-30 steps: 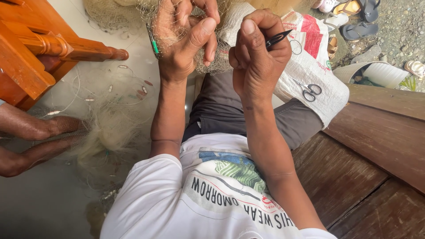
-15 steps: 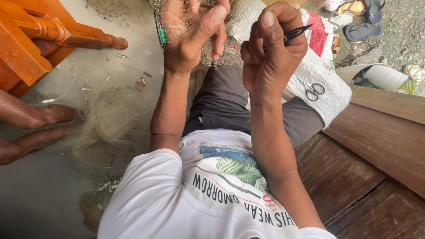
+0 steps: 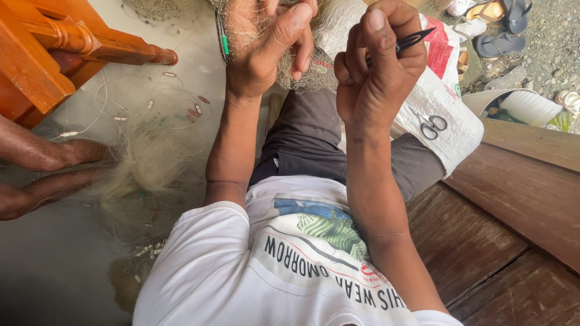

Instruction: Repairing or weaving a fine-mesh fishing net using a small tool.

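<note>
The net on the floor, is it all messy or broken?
Messy, yes: the pale fishing net lies heaped and tangled on the floor beside another person's feet. Whether it is torn is too fine to tell. Small scissors lie loose on the white sack.

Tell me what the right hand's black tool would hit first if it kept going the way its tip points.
Probably the white woven sack with its red patch: the right hand aims the black netting needle up and to the right over it. Depth is unclear, so it might pass above.

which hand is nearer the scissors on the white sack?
Right. The right hand, gripping a thin black tool, is raised just up-left of the scissors. The left hand holds the fishing net farther left, beyond the right hand.
</note>
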